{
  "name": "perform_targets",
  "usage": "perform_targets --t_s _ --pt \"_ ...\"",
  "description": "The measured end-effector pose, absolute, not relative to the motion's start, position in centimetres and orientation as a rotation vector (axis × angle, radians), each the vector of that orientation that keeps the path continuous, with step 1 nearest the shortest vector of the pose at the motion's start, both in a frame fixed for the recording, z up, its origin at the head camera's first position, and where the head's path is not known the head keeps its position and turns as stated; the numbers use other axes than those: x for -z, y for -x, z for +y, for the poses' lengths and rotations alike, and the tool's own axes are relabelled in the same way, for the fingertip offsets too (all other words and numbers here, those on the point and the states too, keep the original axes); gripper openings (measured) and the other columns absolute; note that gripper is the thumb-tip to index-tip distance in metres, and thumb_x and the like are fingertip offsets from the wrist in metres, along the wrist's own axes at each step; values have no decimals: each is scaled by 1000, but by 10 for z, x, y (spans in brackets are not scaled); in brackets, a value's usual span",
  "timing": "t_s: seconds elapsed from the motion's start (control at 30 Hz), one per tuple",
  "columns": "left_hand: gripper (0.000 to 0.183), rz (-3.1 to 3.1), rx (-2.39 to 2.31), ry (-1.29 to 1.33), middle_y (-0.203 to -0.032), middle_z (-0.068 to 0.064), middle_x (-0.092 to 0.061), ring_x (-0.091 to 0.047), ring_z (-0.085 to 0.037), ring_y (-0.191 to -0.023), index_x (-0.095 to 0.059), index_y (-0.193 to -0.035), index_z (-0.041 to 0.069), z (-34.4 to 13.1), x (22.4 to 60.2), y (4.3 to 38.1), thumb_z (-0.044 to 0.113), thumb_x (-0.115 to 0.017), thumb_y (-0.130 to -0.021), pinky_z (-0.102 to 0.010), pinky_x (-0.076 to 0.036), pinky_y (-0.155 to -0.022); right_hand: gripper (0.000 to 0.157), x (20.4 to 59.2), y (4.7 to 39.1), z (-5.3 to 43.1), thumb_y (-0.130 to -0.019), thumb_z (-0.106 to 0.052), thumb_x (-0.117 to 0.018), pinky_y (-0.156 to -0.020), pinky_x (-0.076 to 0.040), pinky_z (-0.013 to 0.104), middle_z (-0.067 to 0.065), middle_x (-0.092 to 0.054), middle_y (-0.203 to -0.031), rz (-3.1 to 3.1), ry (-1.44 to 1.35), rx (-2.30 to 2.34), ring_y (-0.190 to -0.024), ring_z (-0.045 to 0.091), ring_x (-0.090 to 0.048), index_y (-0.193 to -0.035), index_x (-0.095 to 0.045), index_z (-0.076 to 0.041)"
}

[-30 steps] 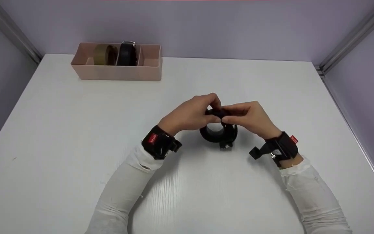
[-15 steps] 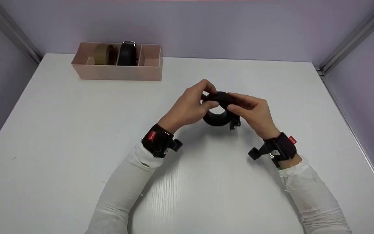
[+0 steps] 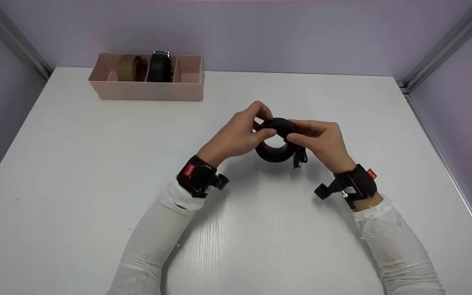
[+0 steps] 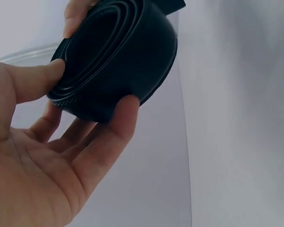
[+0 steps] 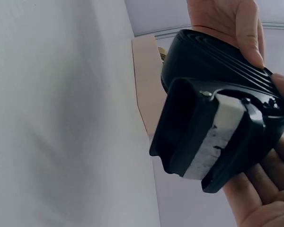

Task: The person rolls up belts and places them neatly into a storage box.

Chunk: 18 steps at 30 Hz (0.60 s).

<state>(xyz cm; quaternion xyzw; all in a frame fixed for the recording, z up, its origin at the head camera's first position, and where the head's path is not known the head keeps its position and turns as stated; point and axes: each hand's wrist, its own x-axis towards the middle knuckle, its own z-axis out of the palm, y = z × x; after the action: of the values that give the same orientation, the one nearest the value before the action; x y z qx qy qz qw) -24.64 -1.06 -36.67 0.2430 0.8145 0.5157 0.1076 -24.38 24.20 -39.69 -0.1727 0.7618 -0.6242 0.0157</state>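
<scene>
A black belt is coiled into a roll and held between both hands over the middle of the table. On the roll's left side, my left hand pinches the coil with thumb and fingers. My right hand grips the opposite side. Several wound layers show along the edge of the belt in the left wrist view. The right wrist view shows the buckle at the belt's outer end, dark with a pale worn strip across it.
A pink divided box stands at the back left of the white table. In its compartments are a tan roll and another rolled black belt with a metal buckle. Walls rise behind and at both sides.
Both hands have moved the coiled belt away from the body. Its buckle end has swung round to the right, and my right hand has shifted from the top of the coil to its right side.
</scene>
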Motion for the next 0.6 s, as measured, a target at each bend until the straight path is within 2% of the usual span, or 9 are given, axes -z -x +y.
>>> perform_targets --t_s 0.27,0.6 --pt "28 2468 -1190 -809 -120 1 -66 -59 -15 -95 -55 -118 14 -9 365 245 25 -73 -100 -31 -47 -79 39 397 244 244 -87 -13 -87 -82 -60 28 12 -76 -117 2367 612 1694 -101 22 -75 -123 -76 -5" --pt "26 2495 -1379 -710 -120 -3 -67 -67 -15 -105 -55 -120 12 -9 368 246 21 -71 -101 -32 -53 -87 43 401 245 240 -92 -11 -82 -90 -57 27 11 -72 -128 2378 599 1822 -111 23 -70 -132 -71 -6"
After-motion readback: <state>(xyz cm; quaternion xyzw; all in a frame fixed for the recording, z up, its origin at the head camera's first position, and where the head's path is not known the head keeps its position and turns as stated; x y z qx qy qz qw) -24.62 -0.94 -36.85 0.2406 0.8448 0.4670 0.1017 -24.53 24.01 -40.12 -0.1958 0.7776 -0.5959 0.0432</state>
